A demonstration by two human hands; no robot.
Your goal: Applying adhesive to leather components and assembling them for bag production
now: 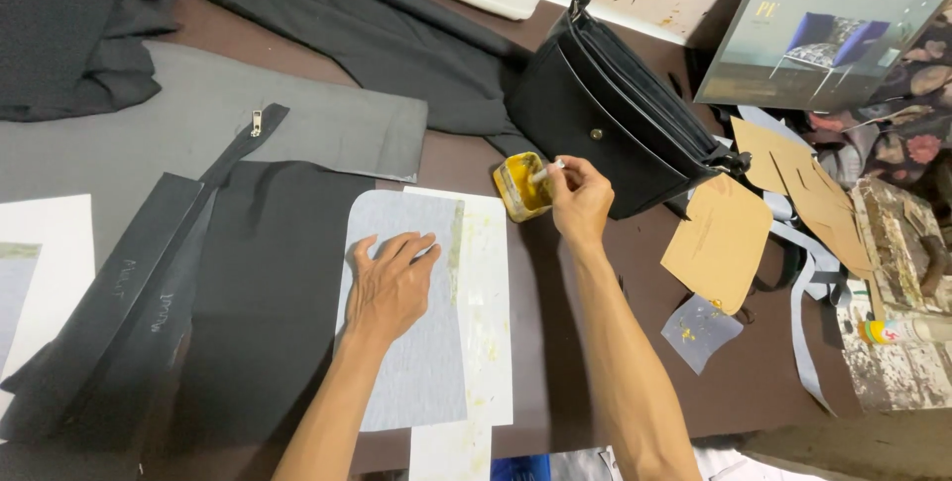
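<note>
- i'm pressing my left hand flat, fingers spread, on the thin, floppy grey rounded fabric panel.
- my right hand is pinching a small brush in the sticky yellow glue tin.

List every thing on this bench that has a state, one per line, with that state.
left hand: open, pressed flat on the grey panel
right hand: pinching a small brush, its tip in the glue pot
grey panel: lying flat on white paper
glue pot: open, yellow glue inside
black bag: top open, on its side
zipper: closed, lying flat
</note>
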